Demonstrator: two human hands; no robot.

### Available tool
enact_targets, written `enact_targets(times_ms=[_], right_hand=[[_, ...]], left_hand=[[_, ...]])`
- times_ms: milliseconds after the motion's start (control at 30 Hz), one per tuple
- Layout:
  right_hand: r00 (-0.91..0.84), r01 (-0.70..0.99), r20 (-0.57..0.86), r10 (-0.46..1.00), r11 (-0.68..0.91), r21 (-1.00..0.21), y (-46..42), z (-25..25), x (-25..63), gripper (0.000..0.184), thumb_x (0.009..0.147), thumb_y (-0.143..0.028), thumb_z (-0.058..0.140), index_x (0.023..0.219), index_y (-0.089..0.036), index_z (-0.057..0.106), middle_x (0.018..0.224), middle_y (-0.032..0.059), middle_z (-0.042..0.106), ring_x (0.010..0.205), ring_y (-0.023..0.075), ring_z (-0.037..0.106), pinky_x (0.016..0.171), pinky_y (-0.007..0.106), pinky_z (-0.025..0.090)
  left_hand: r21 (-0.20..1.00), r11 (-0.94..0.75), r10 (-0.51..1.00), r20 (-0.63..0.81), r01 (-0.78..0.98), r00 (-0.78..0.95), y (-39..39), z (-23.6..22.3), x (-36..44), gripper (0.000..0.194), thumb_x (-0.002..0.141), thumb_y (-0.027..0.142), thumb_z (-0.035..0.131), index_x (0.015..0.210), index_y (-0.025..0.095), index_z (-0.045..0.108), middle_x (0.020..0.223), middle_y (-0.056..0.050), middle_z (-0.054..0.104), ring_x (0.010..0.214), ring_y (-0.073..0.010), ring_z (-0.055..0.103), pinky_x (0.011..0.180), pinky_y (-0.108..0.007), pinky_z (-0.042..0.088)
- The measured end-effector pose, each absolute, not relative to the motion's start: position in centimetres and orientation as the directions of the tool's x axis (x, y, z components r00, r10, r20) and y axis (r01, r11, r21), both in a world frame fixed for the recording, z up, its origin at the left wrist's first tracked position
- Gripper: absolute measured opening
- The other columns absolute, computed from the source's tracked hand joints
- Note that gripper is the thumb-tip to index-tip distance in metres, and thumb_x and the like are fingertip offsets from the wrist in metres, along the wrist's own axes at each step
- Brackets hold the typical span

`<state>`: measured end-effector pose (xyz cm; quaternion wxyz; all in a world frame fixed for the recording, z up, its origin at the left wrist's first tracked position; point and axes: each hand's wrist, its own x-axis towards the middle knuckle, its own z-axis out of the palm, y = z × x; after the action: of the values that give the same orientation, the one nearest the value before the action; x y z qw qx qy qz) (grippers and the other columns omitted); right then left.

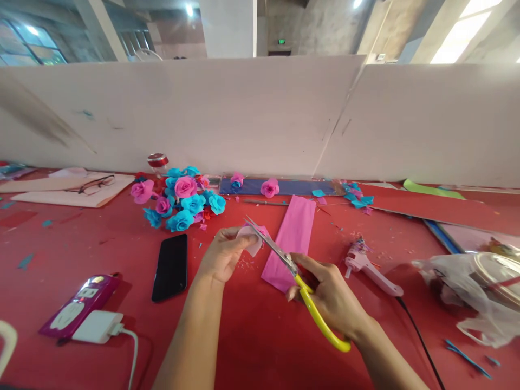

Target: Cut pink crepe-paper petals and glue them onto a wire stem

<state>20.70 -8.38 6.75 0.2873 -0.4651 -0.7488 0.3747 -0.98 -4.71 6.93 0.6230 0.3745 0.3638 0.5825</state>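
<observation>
My left hand [222, 253] pinches a small pale pink paper piece [251, 241] above the red table. My right hand [331, 295] grips yellow-handled scissors [296, 279], whose open blades reach up to the paper piece. Under the blades lies a folded strip of pink crepe paper [293, 238]. Both hands hover near the middle of the table.
A heap of pink and blue paper roses [181, 199] lies behind, a black phone [171, 266] to the left, a pink glue gun [368, 265] with its cable to the right. A power strip with a charger [83, 310], glasses [95, 184] and a plastic bag [471, 290] sit at the sides. A white partition [260, 116] backs the table.
</observation>
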Motion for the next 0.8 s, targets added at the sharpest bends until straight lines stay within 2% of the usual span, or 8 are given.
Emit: enact_targets(times_ms=[100,200,333,500,633,800], right_hand=[[-0.399,0.48,0.072,0.914,0.275,-0.833,-8.8,7.0,21.2,0.031,0.077,-0.037,0.066,0.102,-0.019,0.064,0.054,-0.0045,0.04,0.049,0.0102,0.031,0.044,0.023,0.028],[-0.382,0.508,0.071,0.922,0.273,-0.817,-9.3,7.1,22.2,0.034,0.075,-0.036,0.067,0.103,-0.018,0.066,0.054,-0.0025,0.05,0.048,0.0114,0.04,0.044,0.022,0.033],[-0.372,0.566,0.047,0.927,0.266,-0.78,-9.9,7.4,23.5,0.037,0.074,-0.034,0.068,0.107,-0.018,0.067,0.056,-0.0011,0.058,0.047,0.0123,0.045,0.044,0.022,0.037],[-0.388,0.626,0.022,0.921,0.281,-0.727,-10.7,8.3,24.6,0.032,0.079,-0.035,0.063,0.106,-0.02,0.067,0.053,-0.0009,0.058,0.044,0.0132,0.048,0.044,0.023,0.037],[-0.4,0.717,0.008,0.917,0.318,-0.62,-11.0,8.7,25.7,0.031,0.082,-0.034,0.061,0.109,-0.02,0.066,0.055,-0.001,0.057,0.046,0.0126,0.046,0.045,0.023,0.037],[-0.418,0.812,0.006,0.908,0.377,-0.447,-11.1,9.4,27.4,0.035,0.081,-0.038,0.064,0.111,-0.022,0.064,0.054,-0.0026,0.055,0.047,0.0122,0.04,0.045,0.024,0.035]], left_hand=[[0.917,0.065,0.995,-0.03,-0.393,0.094,-4.7,6.9,-1.3,0.008,0.06,0.023,0.079,0.059,0.018,0.073,0.06,-0.001,0.066,0.063,-0.0124,0.056,0.067,-0.026,0.043],[0.945,0.097,0.988,-0.054,-0.313,0.145,-4.8,6.8,-1.3,0.009,0.06,0.024,0.079,0.065,0.018,0.075,0.063,-0.001,0.065,0.065,-0.0128,0.055,0.07,-0.027,0.041],[0.965,0.116,0.972,-0.061,-0.236,0.225,-5.0,6.9,-0.8,0.007,0.063,0.024,0.077,0.065,0.018,0.074,0.057,0.003,0.058,0.063,-0.011,0.049,0.067,-0.026,0.038],[0.978,0.099,0.949,-0.037,-0.183,0.314,-5.2,7.5,-0.6,0.016,0.065,0.024,0.075,0.052,0.017,0.067,0.053,0.002,0.054,0.058,-0.0109,0.046,0.063,-0.027,0.036],[0.984,0.115,0.932,-0.059,-0.138,0.359,-5.3,7.6,-0.8,0.008,0.062,0.025,0.076,0.063,0.018,0.073,0.058,0.001,0.058,0.058,-0.0116,0.048,0.063,-0.027,0.038],[0.994,0.106,0.923,-0.088,-0.028,0.375,-5.4,7.5,-0.7,0.01,0.061,0.025,0.077,0.061,0.017,0.071,0.059,0.002,0.056,0.06,-0.0104,0.047,0.064,-0.026,0.039]])
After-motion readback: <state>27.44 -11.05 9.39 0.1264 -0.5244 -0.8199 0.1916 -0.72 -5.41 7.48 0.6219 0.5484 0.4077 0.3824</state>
